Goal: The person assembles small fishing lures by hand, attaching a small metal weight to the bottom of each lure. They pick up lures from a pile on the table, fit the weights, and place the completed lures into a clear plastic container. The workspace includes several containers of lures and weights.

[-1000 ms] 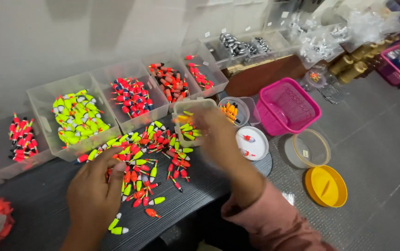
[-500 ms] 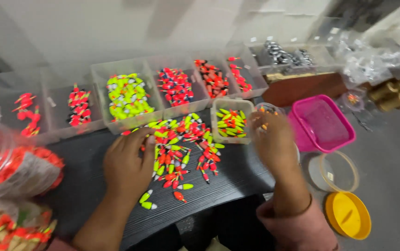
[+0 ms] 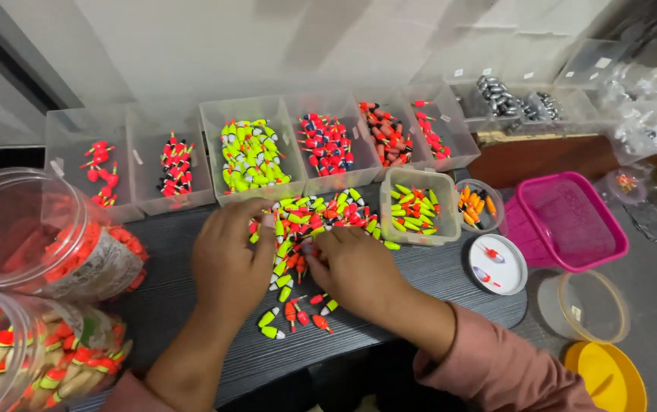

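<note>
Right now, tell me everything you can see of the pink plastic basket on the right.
The pink plastic basket is a shallow, roughly square tray of bright magenta plastic with a fine mesh floor and a solid raised rim. It looks empty. It lies slightly tilted, turned at an angle, at the right end of the dark grey ribbed tabletop, overhanging its edge. Its left wall is close to the small round clear tub of orange floats; whether they touch is unclear. Neither hand touches it.
</note>
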